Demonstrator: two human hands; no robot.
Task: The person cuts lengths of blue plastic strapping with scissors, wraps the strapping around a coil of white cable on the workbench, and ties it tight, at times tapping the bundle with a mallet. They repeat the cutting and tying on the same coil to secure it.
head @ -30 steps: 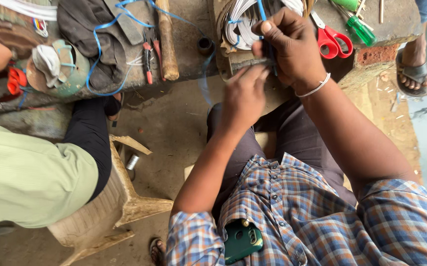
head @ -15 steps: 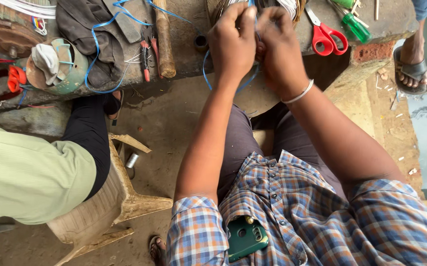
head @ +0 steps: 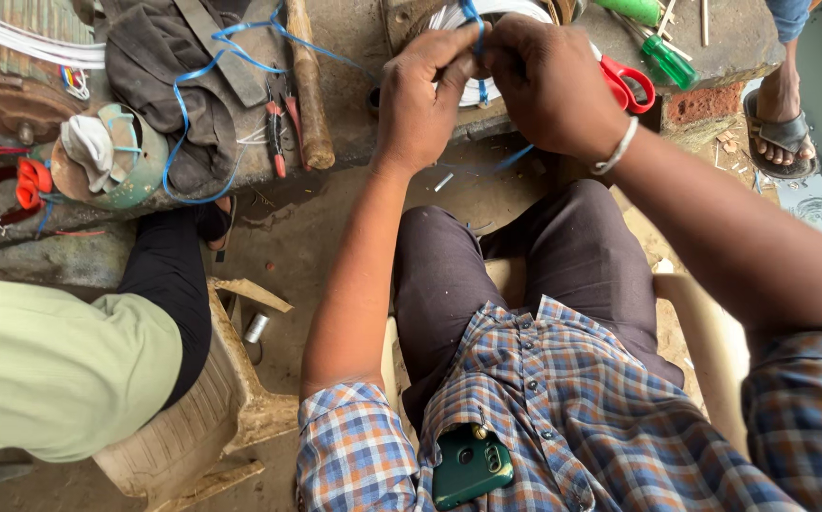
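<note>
1. The person's left hand (head: 422, 100) and right hand (head: 548, 85) meet at the near edge of the desk (head: 354, 123), over a round metal housing filled with white windings (head: 487, 38).
2. Both hands work one blue cord (head: 473, 24). The left hand's grip is narrow, thumb and fingertips pinched on the cord just above the windings. The right hand's grip is also closed around the cord, though its fingertips are hidden behind the knuckles.
3. The cord crosses the white windings at one spot, so the tying seems to be under way at that point. How many ties already sit around the ring cannot be told, since the hands cover most of it.
4. A loose tail of blue cord (head: 515, 156) hangs below the desk edge beside the right wrist, which suggests spare length is left to work with.
5. Red-handled scissors (head: 629, 85) lie just right of the right hand, untouched, so the cord appears not yet trimmed.
6. Two green-handled screwdrivers (head: 662, 57) rest toward the far right corner of the desk.
7. Left of the hands lie a wooden handle (head: 309, 90), red-handled pliers (head: 276, 133) and more blue cord (head: 193, 95) looped over a dark cloth (head: 160, 66).
8. Another person's sleeve (head: 51, 370) shows at the left, and a sandalled foot (head: 781, 123) at the right.
</note>
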